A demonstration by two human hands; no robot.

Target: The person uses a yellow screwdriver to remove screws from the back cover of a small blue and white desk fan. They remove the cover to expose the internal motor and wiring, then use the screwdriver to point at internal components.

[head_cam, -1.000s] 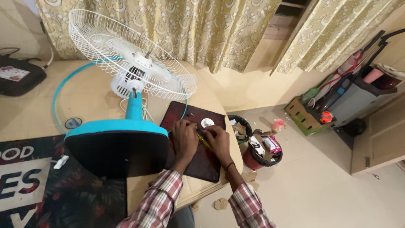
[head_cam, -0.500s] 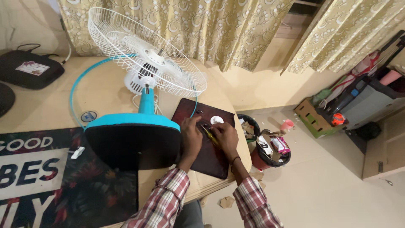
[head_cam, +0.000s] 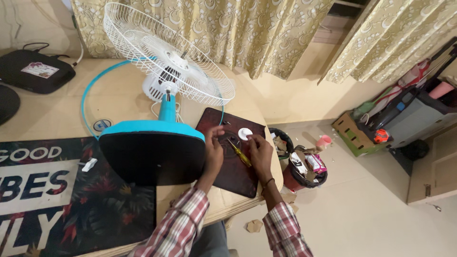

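Observation:
A table fan lies tipped on the table, its blue-rimmed black base facing me and its white wire guard behind it. My left hand rests on a dark red board right beside the base, fingers loosely spread. My right hand is on the same board, its fingertips reaching to a white round cap. Whether they pinch anything small is hidden. A yellow-handled screwdriver lies on the board between my hands. Small screws sit near the board's far edge.
A loose blue ring lies around the fan. A printed dark mat covers the table's near left, and a black pouch sits far left. Beside the table stand two bins of rubbish, and a cardboard box sits by the wall.
My hands were together on the screwdriver. They have parted, the screwdriver now lies on the board, and my right fingers have moved up to the white cap. The view shifted slightly.

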